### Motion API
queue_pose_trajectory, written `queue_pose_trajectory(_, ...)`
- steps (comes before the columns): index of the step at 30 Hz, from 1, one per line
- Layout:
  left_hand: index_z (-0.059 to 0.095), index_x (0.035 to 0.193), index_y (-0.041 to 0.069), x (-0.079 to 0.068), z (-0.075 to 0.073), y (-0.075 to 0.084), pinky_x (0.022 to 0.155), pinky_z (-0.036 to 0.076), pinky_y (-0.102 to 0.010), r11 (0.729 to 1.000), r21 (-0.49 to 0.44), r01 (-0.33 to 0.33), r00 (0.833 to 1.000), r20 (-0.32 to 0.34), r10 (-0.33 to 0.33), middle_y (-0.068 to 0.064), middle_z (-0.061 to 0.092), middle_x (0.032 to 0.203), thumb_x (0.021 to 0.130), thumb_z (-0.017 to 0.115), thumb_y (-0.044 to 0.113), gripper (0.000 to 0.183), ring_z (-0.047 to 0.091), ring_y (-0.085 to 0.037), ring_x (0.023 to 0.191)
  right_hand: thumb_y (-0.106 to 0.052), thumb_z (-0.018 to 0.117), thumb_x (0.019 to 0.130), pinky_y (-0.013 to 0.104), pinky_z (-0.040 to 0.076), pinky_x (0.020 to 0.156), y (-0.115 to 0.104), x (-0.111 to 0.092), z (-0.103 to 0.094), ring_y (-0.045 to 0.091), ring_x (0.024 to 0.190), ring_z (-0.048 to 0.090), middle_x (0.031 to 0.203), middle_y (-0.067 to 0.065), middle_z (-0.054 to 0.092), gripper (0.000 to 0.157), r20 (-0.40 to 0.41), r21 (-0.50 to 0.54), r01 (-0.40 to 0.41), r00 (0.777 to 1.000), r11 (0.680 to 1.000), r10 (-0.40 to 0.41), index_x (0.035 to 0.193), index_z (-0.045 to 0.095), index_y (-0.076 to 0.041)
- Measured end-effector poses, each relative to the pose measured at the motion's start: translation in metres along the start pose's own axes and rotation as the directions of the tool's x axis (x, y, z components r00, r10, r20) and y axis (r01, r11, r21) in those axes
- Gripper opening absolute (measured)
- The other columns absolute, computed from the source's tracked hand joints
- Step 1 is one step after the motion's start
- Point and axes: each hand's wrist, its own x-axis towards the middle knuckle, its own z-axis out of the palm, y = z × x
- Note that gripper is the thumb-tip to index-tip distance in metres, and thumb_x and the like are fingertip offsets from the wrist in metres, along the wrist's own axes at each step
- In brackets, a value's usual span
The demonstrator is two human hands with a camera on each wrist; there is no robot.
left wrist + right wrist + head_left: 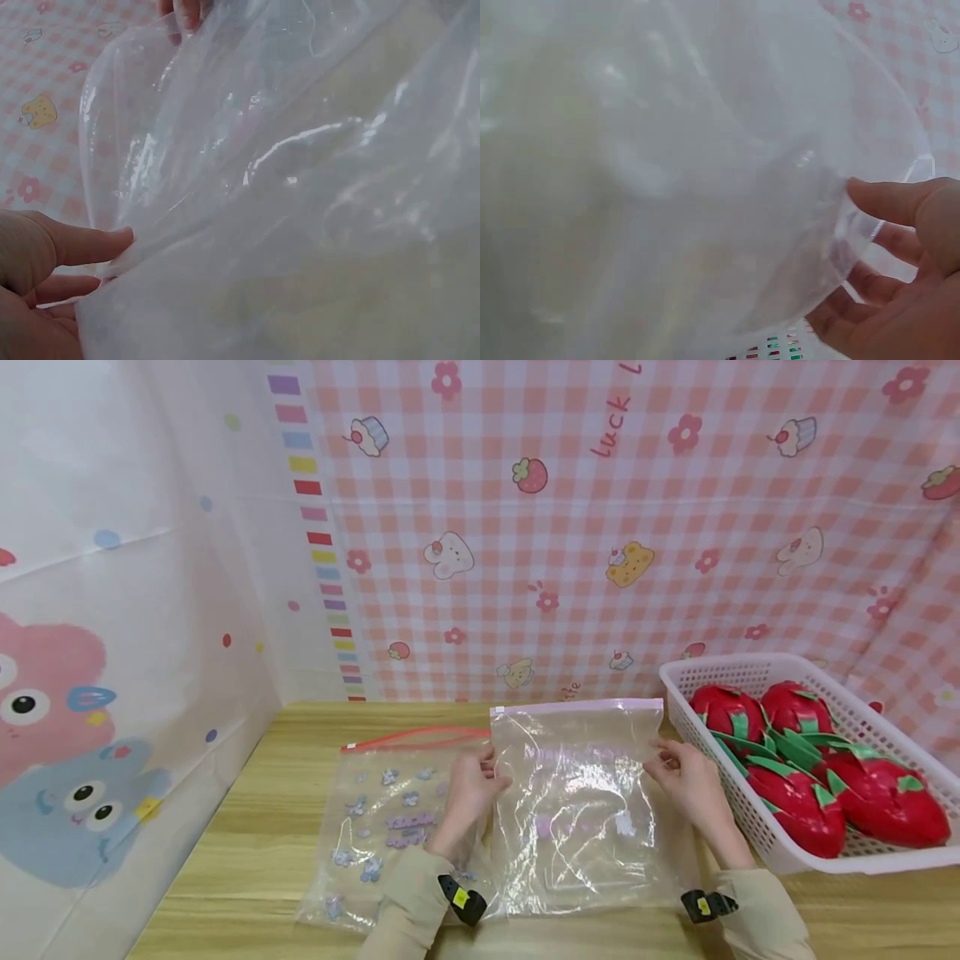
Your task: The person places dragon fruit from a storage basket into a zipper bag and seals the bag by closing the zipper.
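A clear plastic zip bag [592, 860] with a pale purple zip strip is held up by its two sides above the table. My left hand [472, 789] pinches its left edge between thumb and fingers, below the white slider. On the opposite edge, the thumb and fingers of my right hand [692, 785] grip the film. Both wrist views are mostly filled by the shiny, creased bag film [300, 195], with the left thumb [97, 244] and right thumb [889, 201] pressing on its edge. A second clear bag [348, 827], with purple flower prints and an orange-red zip, lies to the left, partly behind my left arm.
At the right stands a white perforated basket [757, 839] holding several shiny red dragon fruits [795, 802] with green leaves. The wooden table [232, 835] meets a pink checked cloth [480, 610] at the back and a white printed cloth [150, 593] on the left.
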Motion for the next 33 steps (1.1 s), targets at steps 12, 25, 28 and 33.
queue_pose_trajectory(12,0.049,0.131,-0.007,0.006,-0.008,0.015,0.074,0.058,-0.027,0.985,-0.052,-0.163,0.983,-0.093,0.158,-0.028,0.057,0.128,0.079,0.068,-0.006,0.055,0.07,-0.035,0.09,-0.009,0.065,0.088,0.003,0.048,0.076,-0.012,-0.001,-0.004,0.001,0.095,0.065,0.121,0.029,0.06,0.044,-0.212,0.268,0.002,0.976,0.963,0.057,0.129,0.054,0.004)
queue_pose_trajectory(25,0.048,0.134,-0.001,0.008,-0.017,0.044,0.084,0.056,-0.033,0.954,0.04,-0.297,0.931,-0.209,0.299,-0.022,0.056,0.131,0.084,0.064,0.0,0.052,0.067,-0.032,0.1,0.004,0.068,0.082,0.002,0.046,0.076,-0.035,-0.004,-0.013,-0.015,0.089,0.058,0.101,-0.024,0.057,0.042,-0.454,0.462,0.174,0.889,0.87,0.064,0.123,0.061,-0.001)
queue_pose_trajectory(28,0.048,0.133,-0.001,0.007,-0.018,0.049,0.095,0.052,-0.039,0.929,0.111,-0.353,0.897,-0.244,0.37,-0.022,0.056,0.131,0.087,0.061,0.003,0.048,0.06,-0.034,0.114,0.008,0.067,0.081,0.003,0.047,0.079,-0.037,-0.005,-0.012,-0.012,0.093,0.059,0.103,-0.025,0.058,0.041,-0.499,0.469,0.24,0.866,0.85,0.031,0.121,0.061,0.002)
queue_pose_trajectory(33,0.05,0.13,-0.004,0.001,-0.019,0.071,0.107,0.042,-0.043,0.87,0.184,-0.458,0.813,-0.307,0.494,-0.021,0.055,0.133,0.091,0.057,0.005,0.041,0.051,-0.035,0.126,0.011,0.068,0.077,0.003,0.047,0.079,-0.042,-0.006,-0.01,-0.005,0.091,0.057,0.103,-0.024,0.06,0.041,-0.607,0.411,0.345,0.794,0.844,-0.029,0.118,0.063,0.004)
